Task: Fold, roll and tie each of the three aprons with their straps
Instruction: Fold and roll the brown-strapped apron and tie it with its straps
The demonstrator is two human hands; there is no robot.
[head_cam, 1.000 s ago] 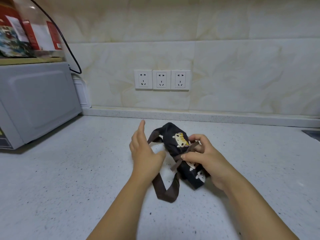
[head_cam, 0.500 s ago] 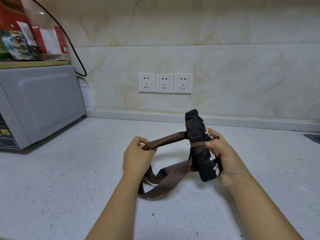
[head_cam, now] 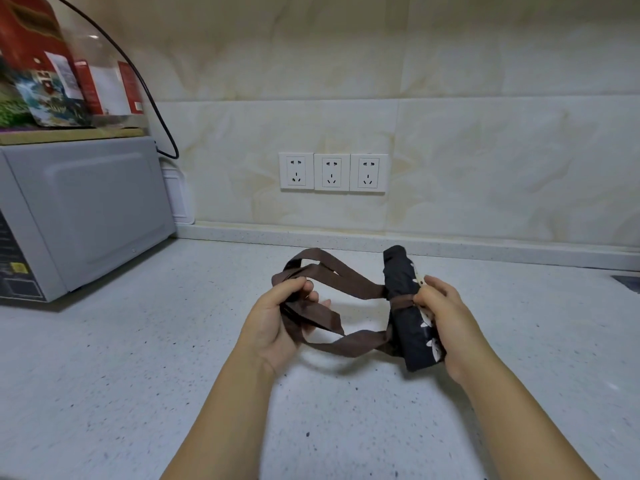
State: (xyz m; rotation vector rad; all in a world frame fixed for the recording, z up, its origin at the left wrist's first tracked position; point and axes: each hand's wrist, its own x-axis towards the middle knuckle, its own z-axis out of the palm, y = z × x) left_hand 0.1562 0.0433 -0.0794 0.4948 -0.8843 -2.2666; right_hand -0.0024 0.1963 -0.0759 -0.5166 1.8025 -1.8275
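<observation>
Head view: right hand (head_cam: 446, 320) grips the rolled apron (head_cam: 405, 306), left hand (head_cam: 277, 323) clutches the straps (head_cam: 346, 282); slack could loosen the wrap.

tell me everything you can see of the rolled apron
The rolled apron is a tight bundle of dark, near-black cloth with small white prints along its right side. It stands roughly upright over the speckled countertop. A brown strap is wound round its middle; the loose lengths run left into the left hand, which grips them. The right hand holds the roll from the right, fingers at the wrap.
</observation>
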